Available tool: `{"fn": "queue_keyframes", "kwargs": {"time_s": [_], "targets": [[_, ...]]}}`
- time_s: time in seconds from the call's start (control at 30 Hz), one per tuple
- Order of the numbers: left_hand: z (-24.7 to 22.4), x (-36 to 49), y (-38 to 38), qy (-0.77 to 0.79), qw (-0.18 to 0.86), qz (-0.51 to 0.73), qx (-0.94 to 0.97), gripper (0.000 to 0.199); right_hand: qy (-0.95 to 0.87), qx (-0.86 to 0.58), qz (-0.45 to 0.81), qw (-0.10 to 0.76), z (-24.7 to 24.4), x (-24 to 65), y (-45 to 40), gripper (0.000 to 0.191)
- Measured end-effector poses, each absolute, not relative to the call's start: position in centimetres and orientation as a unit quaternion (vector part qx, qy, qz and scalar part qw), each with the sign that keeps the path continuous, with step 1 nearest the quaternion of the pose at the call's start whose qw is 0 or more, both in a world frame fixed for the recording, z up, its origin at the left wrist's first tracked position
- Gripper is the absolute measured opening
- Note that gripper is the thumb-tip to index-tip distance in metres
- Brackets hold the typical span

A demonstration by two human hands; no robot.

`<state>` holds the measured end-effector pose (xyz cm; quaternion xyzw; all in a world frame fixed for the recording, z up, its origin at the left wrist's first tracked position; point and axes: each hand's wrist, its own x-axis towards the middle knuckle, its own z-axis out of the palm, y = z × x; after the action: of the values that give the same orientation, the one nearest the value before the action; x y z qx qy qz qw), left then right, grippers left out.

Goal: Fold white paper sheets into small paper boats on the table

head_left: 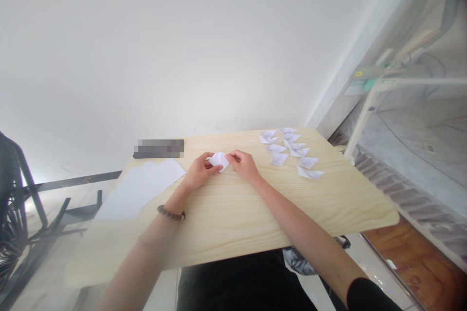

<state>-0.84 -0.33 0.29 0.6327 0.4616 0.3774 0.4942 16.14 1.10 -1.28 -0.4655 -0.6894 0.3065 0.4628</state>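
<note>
"What are the hands doing in the head view?"
"The left hand pinches a small, white, folded-paper piece between thumb and fingers; the right hand pinches its right edge."
"Where's the piece?"
"Between both hands, above the pale, wood-grained worktop."
"And around it?"
"Flat, white paper sheets overlap on the left; pointed, white, folded-paper shapes sit grouped on the right. A dark-brown beaded bracelet circles the left wrist."

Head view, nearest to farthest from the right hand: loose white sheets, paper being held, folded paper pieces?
1. Held folded paper: at the right hand's fingers.
2. Folded paper pieces: table's right side.
3. Loose white sheets: left side.
</note>
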Motion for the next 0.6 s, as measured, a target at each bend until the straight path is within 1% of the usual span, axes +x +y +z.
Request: {"fn": "queue_keyframes", "kwargs": {"time_s": [0.1,0.23,0.33,0.43,0.5,0.6], "targets": [[0.1,-0.8,-0.3,0.474,0.438,0.380,0.663,0.051,-0.691,-0.469,0.284,0.472,-1.2,16.1,1.1,0.029],[-0.1,-1.0,0.0,0.474,0.281,0.386,0.740,0.051,-0.689,-0.498,0.253,0.462,-1.5,16.2,1.4,0.026],[-0.3,-1.3,0.1,0.446,0.181,0.348,0.805,0.042,-0.701,-0.520,0.223,0.433,-2.0,16.2,1.7,0.018],[-0.6,-1.5,0.1,0.436,0.125,0.293,0.842,0.033,-0.728,-0.530,0.160,0.405,-2.4,16.1,2.0,0.018],[-0.6,-1.5,0.0,0.439,0.100,0.271,0.851,0.031,-0.744,-0.532,0.131,0.384,-2.5,16.1,2.0,0.018],[-0.5,-1.2,-0.4,0.453,0.067,0.251,0.853,0.032,-0.762,-0.530,0.123,0.350,-2.4,16.2,2.0,0.016]]}}
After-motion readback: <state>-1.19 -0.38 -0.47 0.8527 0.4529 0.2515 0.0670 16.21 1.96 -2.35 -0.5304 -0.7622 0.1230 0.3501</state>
